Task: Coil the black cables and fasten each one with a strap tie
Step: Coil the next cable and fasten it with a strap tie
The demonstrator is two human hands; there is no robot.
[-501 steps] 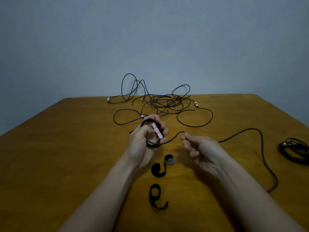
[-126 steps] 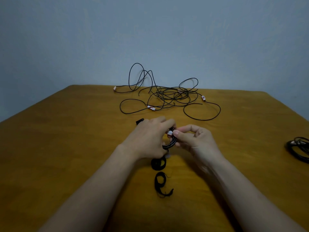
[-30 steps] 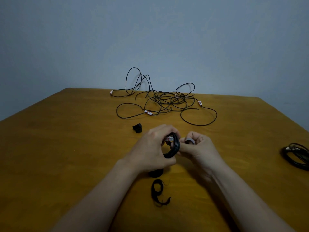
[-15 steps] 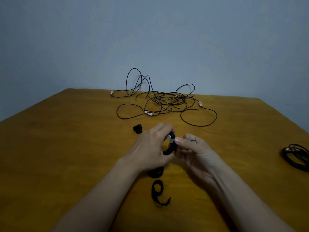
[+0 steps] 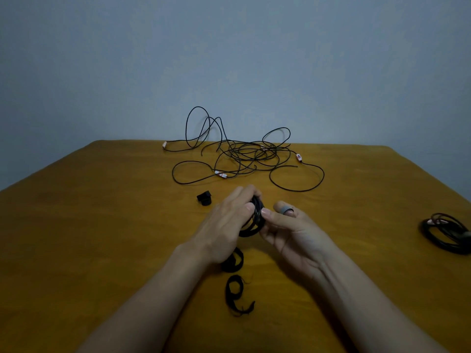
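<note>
A small coil of black cable is held upright over the middle of the wooden table. My left hand grips the coil from the left, fingers curled over its top. My right hand pinches the coil's right side with the thumb. A grey strap tie is looped round my right index finger. Two loose black strap ties lie below my hands, one partly under my left wrist, the other nearer me. A tangle of black cables lies at the far side.
A coiled cable lies at the table's right edge. A small rolled black strap sits left of my hands. White and red plugs show among the tangled cables. A plain wall rises behind the table.
Over the last second my hands kept the coil between them. The grey strap on my right index finger has come clear of the coil, and my right thumb now presses the coil's side.
</note>
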